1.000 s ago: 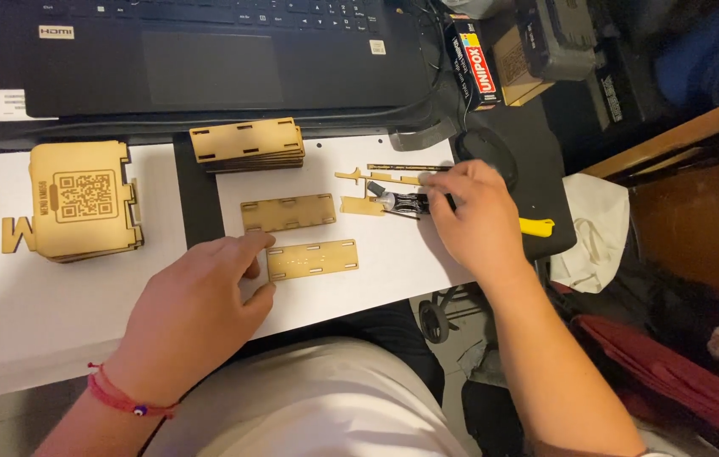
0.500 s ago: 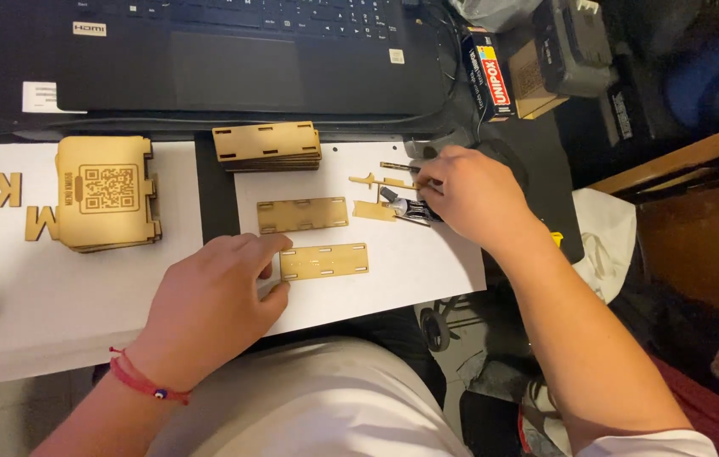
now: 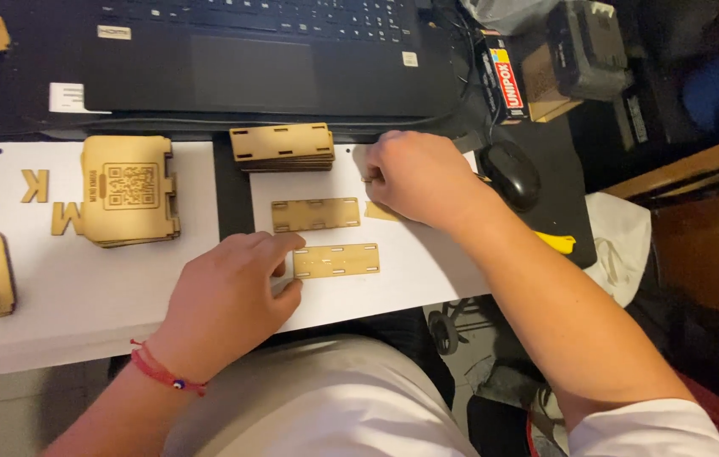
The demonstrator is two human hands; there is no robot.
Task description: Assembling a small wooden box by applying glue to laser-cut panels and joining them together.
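Head view: left hand [image 3: 228, 296] fingers pin a slotted wooden panel [image 3: 336, 260] near the desk's front edge; right hand [image 3: 414, 176] curls closed, contents hidden; panels lie unjoined.

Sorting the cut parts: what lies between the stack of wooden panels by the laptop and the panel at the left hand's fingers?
In the head view, one more slotted wooden panel lies flat on the white sheet between the stack and the lower panel.

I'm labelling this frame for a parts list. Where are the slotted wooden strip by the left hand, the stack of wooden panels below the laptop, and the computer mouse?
slotted wooden strip [image 3: 338, 260], head view, middle of its flat face.
stack of wooden panels [image 3: 282, 144], head view, top panel's centre.
computer mouse [image 3: 512, 173], head view, its black back.
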